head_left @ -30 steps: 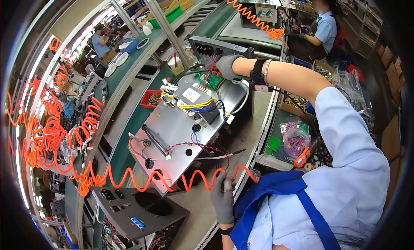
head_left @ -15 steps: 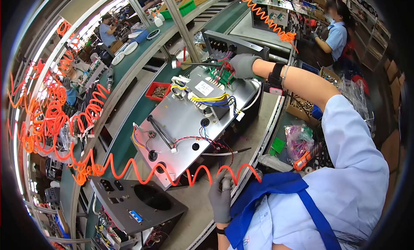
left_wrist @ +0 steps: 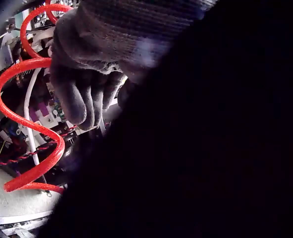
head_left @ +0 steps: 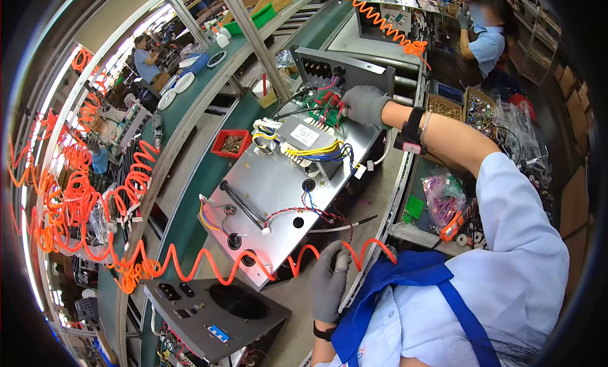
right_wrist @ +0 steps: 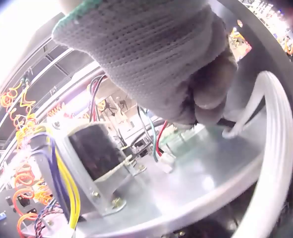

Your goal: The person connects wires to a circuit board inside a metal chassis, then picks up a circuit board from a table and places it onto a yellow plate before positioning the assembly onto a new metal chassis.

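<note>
A silver metal chassis (head_left: 266, 189) lies tilted on the bench, carrying a transformer (head_left: 304, 139) with yellow and blue wires and a green circuit board (head_left: 320, 110) at its far end. My gloved right hand (head_left: 364, 104) reaches to that board, below an upright grey panel (head_left: 342, 66). In the right wrist view its fingers (right_wrist: 211, 99) are curled at the end of a white cable (right_wrist: 275, 158), above the chassis plate (right_wrist: 186, 183). My gloved left hand (head_left: 329, 284) grips a screwdriver tool (head_left: 342, 260) near the bench's front edge. An orange coiled hose (head_left: 209, 259) runs from it, red in the left wrist view (left_wrist: 32, 124).
A dark front panel (head_left: 215, 310) with a fan hole lies at the near left. A red bin of screws (head_left: 231, 143) stands left of the chassis. Boxes of hardware (head_left: 443, 107) and a bag of pink parts (head_left: 443, 199) sit at the right. Other workers (head_left: 484, 37) sit along the belts.
The right hand has stayed at the far end of the chassis, shifting slightly onto the wires by the green board. The left hand keeps its grip on the tool.
</note>
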A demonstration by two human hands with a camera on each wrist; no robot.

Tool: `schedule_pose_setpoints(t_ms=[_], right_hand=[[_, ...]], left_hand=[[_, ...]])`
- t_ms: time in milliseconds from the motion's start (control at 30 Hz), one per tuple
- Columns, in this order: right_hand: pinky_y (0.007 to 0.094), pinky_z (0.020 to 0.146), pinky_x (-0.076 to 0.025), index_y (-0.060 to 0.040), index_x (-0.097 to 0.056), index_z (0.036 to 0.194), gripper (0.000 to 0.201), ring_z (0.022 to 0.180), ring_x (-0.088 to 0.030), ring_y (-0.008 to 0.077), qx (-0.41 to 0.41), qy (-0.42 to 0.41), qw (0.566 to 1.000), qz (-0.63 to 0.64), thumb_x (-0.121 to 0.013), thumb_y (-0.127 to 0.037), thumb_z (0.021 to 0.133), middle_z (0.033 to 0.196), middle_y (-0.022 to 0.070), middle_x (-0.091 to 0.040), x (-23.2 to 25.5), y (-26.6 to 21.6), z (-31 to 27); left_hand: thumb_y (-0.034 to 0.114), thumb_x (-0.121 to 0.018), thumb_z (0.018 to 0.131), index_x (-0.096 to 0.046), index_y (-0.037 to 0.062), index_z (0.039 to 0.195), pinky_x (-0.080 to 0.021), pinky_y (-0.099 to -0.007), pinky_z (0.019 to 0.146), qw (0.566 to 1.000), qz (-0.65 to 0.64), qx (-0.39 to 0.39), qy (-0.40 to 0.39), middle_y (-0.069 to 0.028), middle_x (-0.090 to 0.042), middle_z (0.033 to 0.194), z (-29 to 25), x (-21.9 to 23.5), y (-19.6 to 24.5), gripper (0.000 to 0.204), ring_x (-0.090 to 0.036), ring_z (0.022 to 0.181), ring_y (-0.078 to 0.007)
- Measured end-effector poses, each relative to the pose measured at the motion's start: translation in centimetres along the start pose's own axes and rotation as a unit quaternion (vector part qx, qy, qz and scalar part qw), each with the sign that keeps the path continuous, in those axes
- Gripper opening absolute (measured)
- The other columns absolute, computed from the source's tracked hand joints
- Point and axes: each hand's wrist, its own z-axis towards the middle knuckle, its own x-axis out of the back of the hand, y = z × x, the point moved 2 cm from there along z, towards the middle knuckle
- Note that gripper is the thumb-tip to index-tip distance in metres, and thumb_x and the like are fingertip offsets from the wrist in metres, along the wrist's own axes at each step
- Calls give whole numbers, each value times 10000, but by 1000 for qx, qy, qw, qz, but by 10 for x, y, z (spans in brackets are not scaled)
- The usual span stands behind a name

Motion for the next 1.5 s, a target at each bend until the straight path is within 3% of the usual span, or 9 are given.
schedule_pose_setpoints(t_ms=[567, 733, 833, 900, 1000, 1033, 1167, 1300, 1500], right_hand=[[442, 803, -521, -64, -706, 982, 261, 909, -663, 377, -14, -32, 999, -4, -643, -227, 788, 960, 181, -691, 8, 6, -9], [406, 858, -505, -63, -660, 1101, 294, 969, -641, 348, 122, 140, 979, 78, -611, -192, 841, 1033, 187, -669, 31, 6, -55], [295, 765, -505, -32, -652, 1144, 309, 881, -654, 189, 218, 362, 851, 311, -611, -19, 838, 999, 115, -691, 15, -1, -117], [259, 720, -480, 0, -647, 1129, 274, 807, -600, 130, 153, 292, 811, 484, -566, 18, 868, 914, 78, -665, -22, -24, -167], [279, 687, -477, 3, -642, 1098, 232, 736, -583, 147, 280, 98, 810, 506, -568, 17, 879, 857, 77, -637, -101, -60, -220], [294, 680, -480, -2, -641, 1082, 225, 718, -595, 169, 328, 65, 820, 465, -579, 16, 867, 848, 87, -641, -112, -80, -240], [368, 651, -488, -24, -630, 1026, 204, 731, -628, 299, 528, -118, 727, 423, -625, -21, 822, 807, 144, -629, -106, -138, -303], [383, 611, -470, -24, -629, 1020, 196, 690, -605, 309, 601, -184, 670, 395, -627, -33, 824, 774, 149, -606, -103, -161, -316], [374, 612, -452, -27, -633, 1031, 186, 686, -585, 303, 605, -228, 690, 324, -617, -50, 847, 776, 153, -586, -121, -179, -320]], left_hand=[[108, -561, 951, -563, -44, 1209, -516, -244, 728, 998, 43, -19, -36, -107, -678, 996, -8, 12, -29, 299, -631, 818, -120], [116, -566, 951, -568, -33, 1206, -512, -252, 738, 995, 52, 23, 82, -85, -653, 961, -52, -3, -25, 295, -618, 817, -125], [156, -574, 947, -569, -51, 1200, -509, -263, 722, 981, 18, 30, 190, -99, -653, 958, -104, -9, -38, 327, -615, 798, -137], [138, -569, 936, -578, -48, 1192, -503, -261, 700, 959, 55, 72, 268, -98, -659, 932, -150, -10, -69, 316, -609, 774, -132], [135, -571, 922, -585, -32, 1185, -488, -250, 664, 894, 92, 146, 413, -73, -662, 886, -234, -29, -104, 312, -588, 728, -112], [184, -601, 911, -612, 2, 1165, -511, -308, 797, 851, 38, 231, 470, -147, -688, 963, -268, -42, -119, 313, -658, 859, -194], [195, -590, 926, -605, -15, 1151, -519, -278, 687, 734, -40, 276, 619, -127, -679, 935, -384, -128, -167, 308, -640, 768, -155], [203, -578, 941, -593, -20, 1142, -506, -236, 596, 601, -216, 306, 706, -104, -661, 904, -428, -207, -198, 300, -619, 705, -122], [204, -590, 933, -597, -10, 1147, -518, -251, 602, 534, -297, 282, 740, -94, -664, 884, -449, -231, -224, 303, -622, 698, -128]])
